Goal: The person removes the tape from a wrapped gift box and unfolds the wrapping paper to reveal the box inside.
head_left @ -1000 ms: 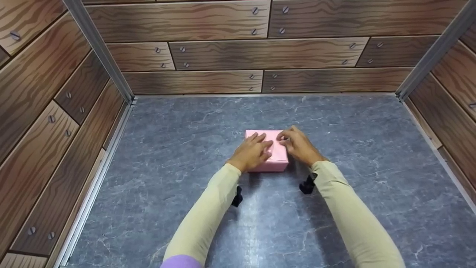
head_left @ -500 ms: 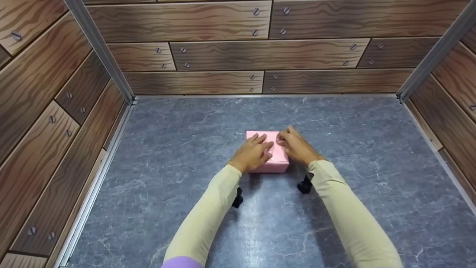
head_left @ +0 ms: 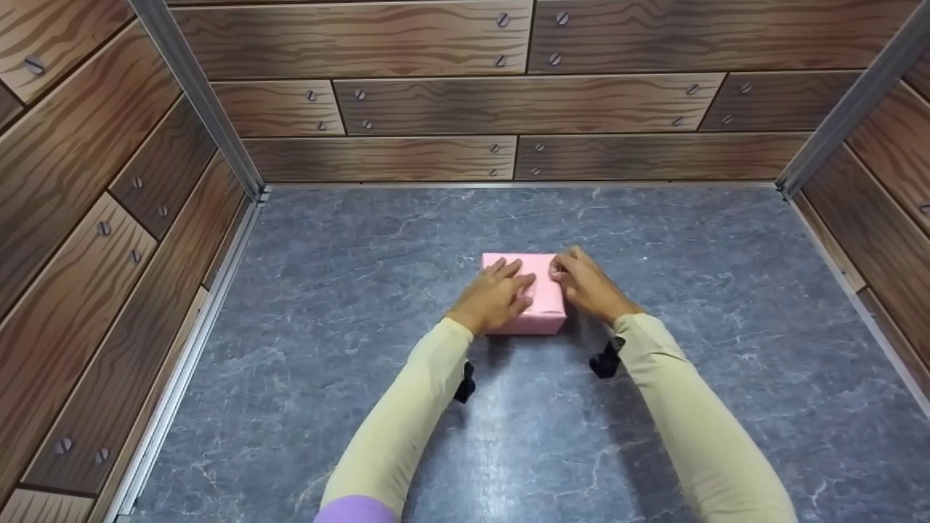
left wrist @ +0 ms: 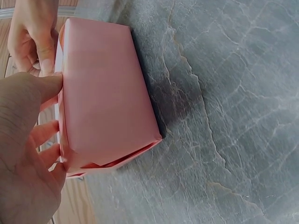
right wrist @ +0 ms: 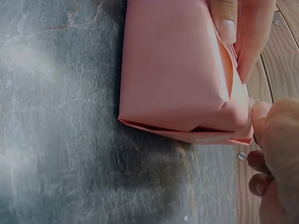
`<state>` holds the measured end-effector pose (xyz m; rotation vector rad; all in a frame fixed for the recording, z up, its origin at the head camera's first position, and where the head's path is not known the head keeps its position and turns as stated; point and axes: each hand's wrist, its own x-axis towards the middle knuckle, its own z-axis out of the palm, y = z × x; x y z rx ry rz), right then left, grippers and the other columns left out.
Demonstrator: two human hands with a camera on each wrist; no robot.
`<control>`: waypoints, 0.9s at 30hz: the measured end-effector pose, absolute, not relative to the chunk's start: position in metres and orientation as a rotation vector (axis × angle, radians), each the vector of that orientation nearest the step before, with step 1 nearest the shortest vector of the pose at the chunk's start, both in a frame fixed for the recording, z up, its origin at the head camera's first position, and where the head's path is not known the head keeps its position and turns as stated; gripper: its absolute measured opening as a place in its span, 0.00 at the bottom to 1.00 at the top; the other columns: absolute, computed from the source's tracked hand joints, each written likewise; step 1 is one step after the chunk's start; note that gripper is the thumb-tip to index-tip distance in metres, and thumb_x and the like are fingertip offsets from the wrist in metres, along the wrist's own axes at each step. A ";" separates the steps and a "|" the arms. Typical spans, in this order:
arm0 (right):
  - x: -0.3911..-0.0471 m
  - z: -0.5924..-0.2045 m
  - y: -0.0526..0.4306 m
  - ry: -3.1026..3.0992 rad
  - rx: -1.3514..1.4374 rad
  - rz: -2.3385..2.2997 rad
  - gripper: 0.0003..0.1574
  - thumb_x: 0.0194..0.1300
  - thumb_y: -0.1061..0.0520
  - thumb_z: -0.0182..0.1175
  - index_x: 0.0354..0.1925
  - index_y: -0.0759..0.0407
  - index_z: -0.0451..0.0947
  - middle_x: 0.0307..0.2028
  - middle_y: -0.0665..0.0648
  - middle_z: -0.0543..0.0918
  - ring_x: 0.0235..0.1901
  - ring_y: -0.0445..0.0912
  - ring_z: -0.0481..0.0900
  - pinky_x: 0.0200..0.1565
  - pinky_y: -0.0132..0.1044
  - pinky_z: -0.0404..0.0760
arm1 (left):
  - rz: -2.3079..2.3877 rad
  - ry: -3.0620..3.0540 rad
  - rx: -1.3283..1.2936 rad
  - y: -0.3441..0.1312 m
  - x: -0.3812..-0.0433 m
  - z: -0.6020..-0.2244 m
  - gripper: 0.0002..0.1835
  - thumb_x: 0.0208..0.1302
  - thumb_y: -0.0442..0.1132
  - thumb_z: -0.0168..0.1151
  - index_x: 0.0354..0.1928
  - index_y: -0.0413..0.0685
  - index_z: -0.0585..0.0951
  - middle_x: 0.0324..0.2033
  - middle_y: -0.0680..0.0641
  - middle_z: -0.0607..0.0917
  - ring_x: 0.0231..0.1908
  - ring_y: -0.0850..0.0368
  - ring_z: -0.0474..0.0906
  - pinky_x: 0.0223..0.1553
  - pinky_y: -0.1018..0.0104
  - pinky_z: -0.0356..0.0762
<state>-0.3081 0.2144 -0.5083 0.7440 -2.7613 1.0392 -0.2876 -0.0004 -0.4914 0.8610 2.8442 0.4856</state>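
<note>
A box wrapped in pink paper [head_left: 543, 294] rests on the grey marbled surface. Its folded paper end [right wrist: 187, 133] gapes slightly, and another paper edge [right wrist: 226, 70] bulges away near the top. My left hand [head_left: 494, 296] lies across the top with fingers spread and fairly straight, pressing on the paper; in the left wrist view its thumb [left wrist: 49, 86] reaches along the box's edge. My right hand [head_left: 587, 283] is at the top's right edge, fingers curled, fingertips [right wrist: 259, 112] right at the paper's corner. I cannot tell whether they pinch anything.
Wood-patterned walls [head_left: 436, 105] enclose the surface at the back and both sides, with metal strips along the corners. A black wrist mount [head_left: 605, 359] hangs below the right sleeve, another [head_left: 465, 383] below the left.
My right hand first shifts a little left over the box's top, then moves back right to its edge. My left hand and the box stay in place.
</note>
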 end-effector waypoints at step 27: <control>-0.299 -0.500 0.199 -2.809 0.269 1.019 0.10 0.63 0.59 0.66 0.27 0.61 0.77 0.22 0.53 0.77 0.24 0.47 0.73 0.29 0.38 0.70 | 0.451 2.842 0.968 0.002 -0.288 -0.491 0.25 0.77 0.46 0.54 0.72 0.49 0.73 0.74 0.43 0.65 0.75 0.41 0.57 0.76 0.51 0.52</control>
